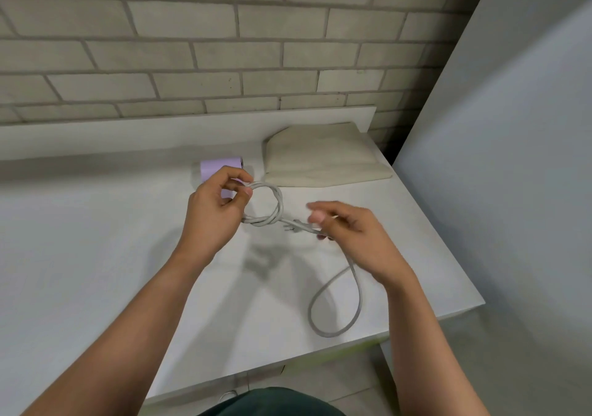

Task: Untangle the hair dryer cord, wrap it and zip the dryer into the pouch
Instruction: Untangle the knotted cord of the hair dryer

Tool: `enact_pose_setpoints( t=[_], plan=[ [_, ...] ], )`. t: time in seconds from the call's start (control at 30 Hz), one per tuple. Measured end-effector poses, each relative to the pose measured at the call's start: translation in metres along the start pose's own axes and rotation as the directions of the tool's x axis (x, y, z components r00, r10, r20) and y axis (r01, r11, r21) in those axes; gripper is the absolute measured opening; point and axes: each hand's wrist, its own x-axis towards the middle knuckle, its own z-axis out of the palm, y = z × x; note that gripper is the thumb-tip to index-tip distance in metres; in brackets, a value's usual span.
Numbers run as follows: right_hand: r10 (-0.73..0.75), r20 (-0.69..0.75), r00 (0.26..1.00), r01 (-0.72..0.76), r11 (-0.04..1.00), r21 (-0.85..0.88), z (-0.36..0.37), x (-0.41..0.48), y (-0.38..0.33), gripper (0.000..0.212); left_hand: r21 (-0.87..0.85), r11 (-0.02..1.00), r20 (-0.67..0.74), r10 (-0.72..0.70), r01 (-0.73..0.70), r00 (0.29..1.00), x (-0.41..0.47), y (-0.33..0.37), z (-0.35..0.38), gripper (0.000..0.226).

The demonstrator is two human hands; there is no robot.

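Untangling: our left hand (pixel 217 210) pinched the knotted cord (pixel 279 202) by its loop, beside the dryer (pixel 221 166), mid-surface; our right hand (pixel 349 233) gripped it near the plug (pixel 296 223). The pouch (pixel 320 159) lay at the far right corner. Next, we judged: feed the plug back through.

- one view only: wide-angle camera on the person's head, looking forward and down.
- close in: left hand (pixel 214 214), right hand (pixel 352 233) and cord (pixel 266 220) sit mid-frame over the table (pixel 96 239).
- faces the brick wall (pixel 192 57) at top; grey panel (pixel 512 127) fills the right side; forearms enter from the bottom edge.
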Motion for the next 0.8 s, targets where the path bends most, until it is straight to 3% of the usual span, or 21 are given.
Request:
enact_pose_setpoints(
  t=[0.07,0.2,0.37,0.43,0.53,0.67,0.8],
  plan=[
    [-0.068,0.12,0.99,0.077,0.995,-0.069,0.005,-0.004,-0.011,0.015,-0.006,1.0,-0.002,-0.012,0.012,1.0,0.002,0.0,-0.001,0.022],
    [-0.187,0.141,0.972,0.198,0.977,-0.074,0.005,-0.002,-0.015,0.011,-0.005,0.995,0.003,-0.097,0.097,0.995,0.005,0.001,-0.002,0.022],
    [-0.277,-0.002,0.961,0.277,0.96,0.048,0.022,0.002,-0.011,0.012,-0.053,0.974,0.12,-0.215,0.222,0.969,0.007,0.008,-0.002,0.017],
    [-0.314,-0.045,0.948,0.314,0.949,-0.005,0.028,0.005,-0.007,0.02,-0.012,0.968,0.203,-0.243,0.251,0.948,0.008,0.01,-0.002,0.018],
    [-0.401,0.036,0.915,0.4,0.897,-0.188,0.03,0.011,-0.004,0.041,0.11,0.966,0.323,-0.258,0.235,0.911,0.009,0.012,-0.003,0.025],
    [-0.332,0.199,0.922,0.375,0.894,-0.245,0.024,0.018,-0.002,0.035,0.212,0.957,0.451,-0.275,0.198,0.849,0.01,0.01,-0.002,0.027],
    [-0.289,0.214,0.933,0.339,0.907,-0.251,0.02,0.019,-0.003,0.02,0.166,0.967,0.494,-0.252,0.194,0.832,0.007,0.008,0.001,0.023]
  ],
)
